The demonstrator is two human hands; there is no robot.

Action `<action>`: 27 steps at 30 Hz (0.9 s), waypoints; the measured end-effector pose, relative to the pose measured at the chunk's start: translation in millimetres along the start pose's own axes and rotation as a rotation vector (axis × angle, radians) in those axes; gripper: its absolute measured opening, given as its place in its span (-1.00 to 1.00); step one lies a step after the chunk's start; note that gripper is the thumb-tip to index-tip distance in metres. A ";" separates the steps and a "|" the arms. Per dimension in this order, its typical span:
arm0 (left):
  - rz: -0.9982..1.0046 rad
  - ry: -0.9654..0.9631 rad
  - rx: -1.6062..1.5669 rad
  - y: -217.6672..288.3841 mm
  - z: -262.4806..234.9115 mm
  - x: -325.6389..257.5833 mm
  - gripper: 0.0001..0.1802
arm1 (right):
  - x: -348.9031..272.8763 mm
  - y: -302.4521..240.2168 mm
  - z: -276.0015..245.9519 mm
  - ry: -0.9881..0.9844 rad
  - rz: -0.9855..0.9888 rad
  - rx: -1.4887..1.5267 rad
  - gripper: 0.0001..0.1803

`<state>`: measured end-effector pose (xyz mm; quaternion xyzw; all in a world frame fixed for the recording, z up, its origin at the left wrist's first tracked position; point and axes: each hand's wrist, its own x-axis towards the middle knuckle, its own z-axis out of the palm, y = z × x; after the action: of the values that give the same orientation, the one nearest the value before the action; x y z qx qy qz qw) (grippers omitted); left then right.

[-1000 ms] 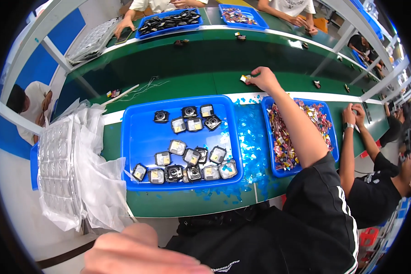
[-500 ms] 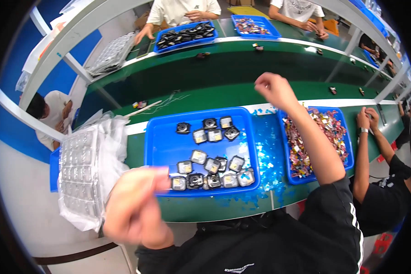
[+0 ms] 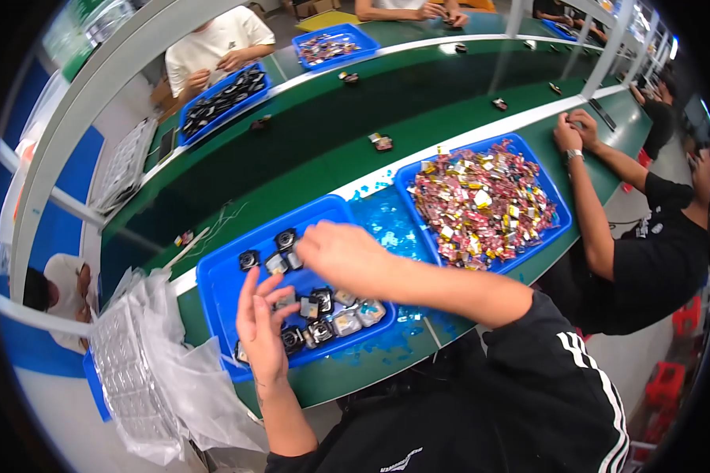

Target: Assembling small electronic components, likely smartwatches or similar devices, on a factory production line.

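Left to right: left hand (image 3: 262, 335) over near-left part of blue tray (image 3: 221, 292), fingers spread, apparently holding nothing. In the tray, square black housings (image 3: 248, 260), some pale-faced: probably light, rigid, smooth, a bit slippery; best pinched by opposite side edges, sparing the likely scratch-prone faces. Right hand (image 3: 339, 251) over the upper housings, fingers curled down; cannot tell whether grasping one. Hidden: housings beneath both hands, right fingers' contact. Hard to make out: pale faces' details, glare-washed blue film pieces (image 3: 394, 225) right of tray.
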<state>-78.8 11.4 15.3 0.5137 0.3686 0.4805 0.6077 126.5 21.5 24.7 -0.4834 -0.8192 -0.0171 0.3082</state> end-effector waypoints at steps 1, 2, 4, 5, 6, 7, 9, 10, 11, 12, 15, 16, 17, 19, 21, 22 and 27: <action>-0.086 -0.098 -0.154 -7.3 7.7 1.6 -0.45 | -10.1 -10.8 -8.9 0.025 -0.057 0.085 -0.86; -0.165 -0.166 -0.231 -10.5 17.1 0.0 -0.42 | -20.0 -20.4 -16.7 0.040 -0.157 0.159 -0.82; -0.267 -0.234 -0.277 -17.6 25.7 -5.1 -0.59 | -44.3 -31.3 -26.4 0.050 -0.177 0.095 -0.82; -0.302 -0.278 -0.241 -21.0 28.5 -6.0 -0.66 | -54.0 -32.0 -33.5 0.037 -0.181 0.069 -0.83; -0.258 -0.249 -0.218 -24.2 36.1 -8.5 -0.80 | -62.4 -32.2 -43.1 0.028 -0.168 0.064 -0.83; -0.269 -0.255 -0.225 -24.3 40.4 -9.0 -0.80 | -69.7 -32.4 -52.7 0.108 -0.107 0.157 -0.86; -0.375 -0.323 -0.240 -18.1 48.2 -9.4 -0.85 | -92.8 -28.4 -68.7 0.283 0.138 0.237 -0.86; -0.389 -0.268 -0.251 -12.5 54.6 -10.1 -0.87 | -110.5 -18.1 -73.1 0.385 0.310 0.137 -0.84; -0.385 -0.210 -0.301 -14.5 54.1 -11.5 -0.86 | -121.4 -5.8 -83.0 0.484 0.465 -0.013 -0.86; -0.395 -0.175 -0.365 -14.4 56.8 -9.9 -0.84 | -137.2 10.2 -88.6 0.508 0.621 -0.207 -0.86; -0.422 -0.104 -0.482 -9.7 72.0 -5.3 -0.77 | -178.9 40.5 -92.1 0.461 0.928 -0.379 -0.79; -0.431 -0.059 -0.535 -8.3 76.4 -4.8 -0.73 | -183.6 46.8 -89.7 0.446 0.928 -0.412 -0.80; -0.430 -0.056 -0.533 -10.0 76.8 -4.5 -0.73 | -185.3 50.5 -88.2 0.432 0.926 -0.446 -0.80; -0.409 -0.051 -0.546 -14.2 77.1 -4.6 -0.70 | -181.9 52.0 -89.0 0.429 0.920 -0.418 -0.83; -0.407 -0.038 -0.551 -9.8 78.2 -5.2 -0.69 | -179.4 52.2 -90.9 0.423 0.908 -0.388 -0.85; -0.420 -0.076 -0.503 -11.5 75.4 -5.3 -0.70 | -181.4 53.0 -93.8 0.426 0.890 -0.351 -0.87; -0.442 -0.159 -0.346 -13.2 74.3 -3.8 -0.83 | -171.9 45.0 -126.5 0.443 0.803 -0.271 -0.92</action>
<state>-7.1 -12.5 17.0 0.3460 0.3353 0.3502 0.8032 283.4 -130.0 25.4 -0.7821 -0.4729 -0.1060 0.3917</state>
